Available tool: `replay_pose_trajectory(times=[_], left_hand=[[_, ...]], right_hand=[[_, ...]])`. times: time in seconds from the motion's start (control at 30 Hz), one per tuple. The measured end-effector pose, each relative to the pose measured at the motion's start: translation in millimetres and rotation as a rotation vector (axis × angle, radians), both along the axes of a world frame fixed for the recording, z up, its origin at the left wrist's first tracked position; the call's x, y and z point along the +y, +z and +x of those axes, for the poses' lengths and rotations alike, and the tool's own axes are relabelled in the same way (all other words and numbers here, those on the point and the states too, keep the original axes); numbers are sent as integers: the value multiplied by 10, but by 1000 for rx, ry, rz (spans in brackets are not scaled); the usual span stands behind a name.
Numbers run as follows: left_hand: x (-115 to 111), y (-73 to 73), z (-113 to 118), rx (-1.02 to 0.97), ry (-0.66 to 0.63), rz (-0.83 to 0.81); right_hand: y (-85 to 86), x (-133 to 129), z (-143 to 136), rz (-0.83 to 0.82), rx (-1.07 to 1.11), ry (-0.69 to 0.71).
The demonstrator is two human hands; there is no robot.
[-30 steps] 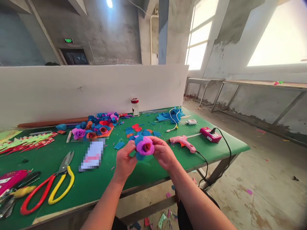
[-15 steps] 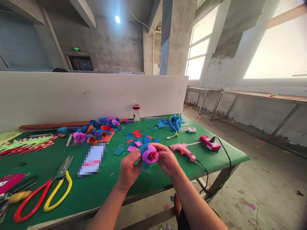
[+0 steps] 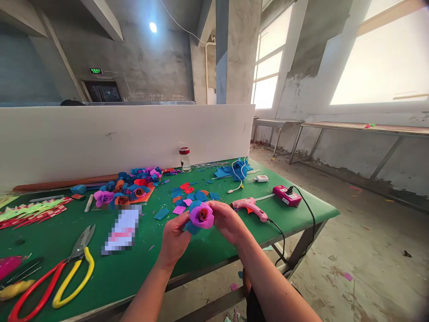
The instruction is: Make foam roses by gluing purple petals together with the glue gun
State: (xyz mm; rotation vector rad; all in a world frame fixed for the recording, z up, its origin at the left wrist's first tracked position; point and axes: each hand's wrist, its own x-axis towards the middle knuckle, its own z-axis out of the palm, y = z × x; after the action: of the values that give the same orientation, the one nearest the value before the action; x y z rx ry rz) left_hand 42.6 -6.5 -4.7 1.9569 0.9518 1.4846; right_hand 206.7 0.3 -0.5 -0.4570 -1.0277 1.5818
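A paper flower [image 3: 202, 216] with a brown centre, pinkish-purple petals and blue outer petals is held up over the front part of the table. My left hand [image 3: 176, 239] pinches its blue outer part from the left. From the right, my right hand [image 3: 228, 222] has its fingers curled against the flower's edge, the tips partly hidden behind the petals. Loose blue paper petals [image 3: 201, 196] and pink paper squares [image 3: 179, 209] lie just beyond. A pink glue gun [image 3: 250, 208] rests to the right of my right hand.
On the green table [image 3: 174, 273] are scissors [image 3: 78, 250] with red and yellow handles, a pile of finished paper flowers [image 3: 130, 185], a lidded jar [image 3: 184, 160], blue paper [image 3: 234, 170] and a magenta power strip [image 3: 287, 196]. A white board [image 3: 127, 134] stands along the back.
The view has swung slightly to the right. Both hands still hold the flower, and its bloom tilts a little differently; my right hand's fingers have shifted along its edge.
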Motion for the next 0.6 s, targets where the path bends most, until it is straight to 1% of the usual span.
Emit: replay_pose_trajectory(times=[0.13,0.23,0.33,0.47,0.6], left_hand=[[-31,53,2,69,-24,-5],[-40,58,-6,130,-46,3],[-37,44,0,164,-73,22],[-24,27,21,158,-78,23],[-15,23,22,152,-68,19]], right_hand=[[84,-60,57,10,-15,34],[122,-89,86,-9,-47,17],[123,-91,95,-6,-78,-23],[109,-80,94,19,-94,-84],[100,-80,97,64,-94,-99]])
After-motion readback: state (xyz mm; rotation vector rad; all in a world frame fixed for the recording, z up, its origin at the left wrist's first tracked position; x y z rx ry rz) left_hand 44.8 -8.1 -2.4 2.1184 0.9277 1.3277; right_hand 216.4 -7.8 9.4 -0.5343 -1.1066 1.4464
